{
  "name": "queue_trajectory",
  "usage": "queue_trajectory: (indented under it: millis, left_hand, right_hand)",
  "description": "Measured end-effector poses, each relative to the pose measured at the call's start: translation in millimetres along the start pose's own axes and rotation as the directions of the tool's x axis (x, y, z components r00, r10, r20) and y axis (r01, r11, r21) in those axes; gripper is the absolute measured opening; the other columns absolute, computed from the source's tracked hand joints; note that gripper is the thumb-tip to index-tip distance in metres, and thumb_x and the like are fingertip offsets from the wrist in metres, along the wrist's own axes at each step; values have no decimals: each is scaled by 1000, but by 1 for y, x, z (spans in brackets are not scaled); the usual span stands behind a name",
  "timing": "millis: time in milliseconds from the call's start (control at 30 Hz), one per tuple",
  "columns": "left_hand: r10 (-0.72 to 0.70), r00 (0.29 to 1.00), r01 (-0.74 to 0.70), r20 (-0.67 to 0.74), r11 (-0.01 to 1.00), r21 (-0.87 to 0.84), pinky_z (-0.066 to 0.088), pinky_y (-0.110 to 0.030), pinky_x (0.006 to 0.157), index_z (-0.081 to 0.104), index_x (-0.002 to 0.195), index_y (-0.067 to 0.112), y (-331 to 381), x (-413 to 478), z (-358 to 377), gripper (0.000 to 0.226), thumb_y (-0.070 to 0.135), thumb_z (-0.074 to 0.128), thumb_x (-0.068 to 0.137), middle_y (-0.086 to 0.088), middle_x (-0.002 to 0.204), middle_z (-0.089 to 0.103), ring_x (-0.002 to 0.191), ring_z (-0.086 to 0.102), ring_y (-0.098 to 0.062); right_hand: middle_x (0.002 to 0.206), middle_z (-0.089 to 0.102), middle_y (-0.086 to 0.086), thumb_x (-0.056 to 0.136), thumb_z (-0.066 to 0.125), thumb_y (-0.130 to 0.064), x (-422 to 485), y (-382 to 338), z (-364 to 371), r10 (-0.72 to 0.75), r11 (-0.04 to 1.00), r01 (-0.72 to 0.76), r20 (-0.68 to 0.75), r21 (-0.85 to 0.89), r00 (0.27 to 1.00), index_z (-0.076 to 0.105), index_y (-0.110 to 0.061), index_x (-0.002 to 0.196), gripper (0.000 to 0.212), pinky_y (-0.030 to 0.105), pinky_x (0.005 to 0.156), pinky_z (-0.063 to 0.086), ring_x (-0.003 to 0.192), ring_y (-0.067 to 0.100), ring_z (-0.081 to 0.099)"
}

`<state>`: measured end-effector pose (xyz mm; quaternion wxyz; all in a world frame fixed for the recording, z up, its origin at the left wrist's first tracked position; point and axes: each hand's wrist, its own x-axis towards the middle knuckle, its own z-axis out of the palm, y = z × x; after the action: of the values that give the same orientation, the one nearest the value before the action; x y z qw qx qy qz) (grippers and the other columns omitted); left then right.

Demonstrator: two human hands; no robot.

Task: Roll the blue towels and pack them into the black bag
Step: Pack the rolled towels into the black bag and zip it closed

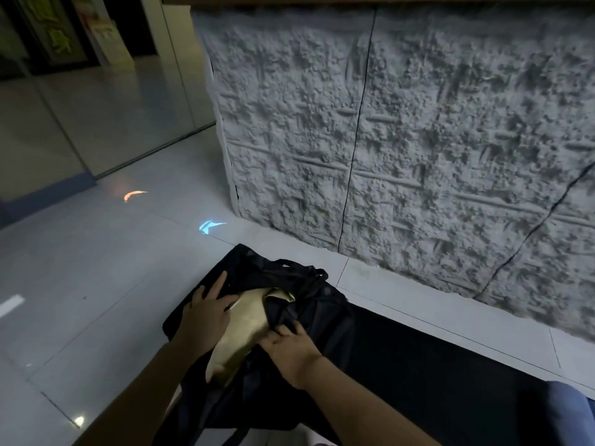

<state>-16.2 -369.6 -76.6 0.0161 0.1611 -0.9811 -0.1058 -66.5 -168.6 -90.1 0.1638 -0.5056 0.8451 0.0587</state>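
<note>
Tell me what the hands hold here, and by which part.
The right hand grips the black bag by the fabric edge of its opening; the left hand only presses flat on it.

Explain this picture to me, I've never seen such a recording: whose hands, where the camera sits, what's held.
No machine here: a person wears one camera on the head, looking down, so both arms enter from below. On the tiled floor beside a rough grey wall lies a black bag, next to a dark mat. The left hand rests flat on the bag, fingers spread; the right hand grips the bag's fabric at its opening, where tan material shows. Blue fabric at the lower right corner may be a towel; it is cut off.
</note>
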Motion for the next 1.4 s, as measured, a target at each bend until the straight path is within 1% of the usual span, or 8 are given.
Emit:
queue_trajectory:
  millis: [267, 433, 633, 867, 1000, 1100, 1267, 1400]
  left_hand:
    - [-64, 977, 67, 203, 998, -8, 35, -47, 107, 29, 144, 38, 14, 6, 8, 52, 33, 45, 95, 14, 157, 5, 142, 12, -34]
    - [-76, 975, 81, 209, 997, -13, 36, -43, 105, 20, 149, 27, 40, -1, 4, 55, 34, 40, 97, 12, 156, 12, 135, 23, -33]
    - [-77, 994, 73, -75, 996, -53, 31, -39, 97, 55, 128, 24, 112, -22, -9, 39, 38, 51, 92, 11, 135, 47, 119, 37, -25]
    - [-71, 902, -57, -426, 958, -280, 33, -35, 78, 69, 66, 26, 191, -62, -37, 16, 26, 85, 63, 12, 69, 66, 80, 59, -17]
    - [-101, 901, -106, -422, 892, -440, 43, -38, 78, 65, 87, 22, 225, -76, -38, 25, 20, 81, 68, 14, 64, 58, 76, 56, -18]
    - [20, 890, -236, -456, 875, -422, 50, -37, 71, 73, 95, 15, 244, -79, -26, 21, 9, 76, 75, 10, 70, 56, 75, 52, -18]
    - [-22, 903, -256, -430, 775, -578, 50, -31, 72, 72, 82, 11, 254, -67, -16, 8, 6, 66, 84, 4, 79, 65, 76, 62, -16]
    - [-117, 920, -186, -374, 710, -679, 44, -23, 64, 67, 80, 12, 259, -66, -18, 13, 13, 60, 90, 4, 70, 66, 68, 62, -13]
  right_hand:
    - [119, 59, 8, 90, 43, -7, -40, 35, 4, -94, 984, 78, -90, -163, 992, 53, -14, 121, 33, 48, 110, 20, 119, 30, 37]
    - [65, 60, -14, 49, 73, -29, -104, 82, 9, -40, 973, -25, -274, -229, 961, 62, -31, 74, 27, 31, 84, 52, 76, 13, 55]
    - [67, 57, -7, 50, 78, -18, -201, 142, -1, 199, 924, -330, -498, -190, 844, 60, -24, 74, 31, 33, 67, 43, 70, 20, 54]
    - [58, 52, -1, 41, 87, -15, -301, 190, 5, 586, 752, -659, -430, -28, 687, 55, -22, 65, 40, 35, 55, 36, 63, 27, 54]
    - [55, 50, -2, 42, 84, -6, -345, 217, 18, 724, 648, -756, -379, 88, 577, 35, -26, 61, 56, 29, 53, 25, 59, 28, 52]
    - [85, 59, -3, 78, 68, -22, -356, 220, 13, 777, 594, -799, -324, 95, 540, 57, -27, 79, 12, 32, 63, 30, 89, 24, 52]
    - [110, 56, -6, 91, 50, -47, -321, 200, -12, 636, 760, -611, -442, 220, 632, 59, -29, 110, 28, 34, 77, 32, 109, 22, 45]
    - [119, 51, -6, 84, 55, -54, -269, 178, -11, 556, 829, -535, -336, 163, 760, 50, -26, 124, 49, 36, 90, 36, 117, 21, 41]
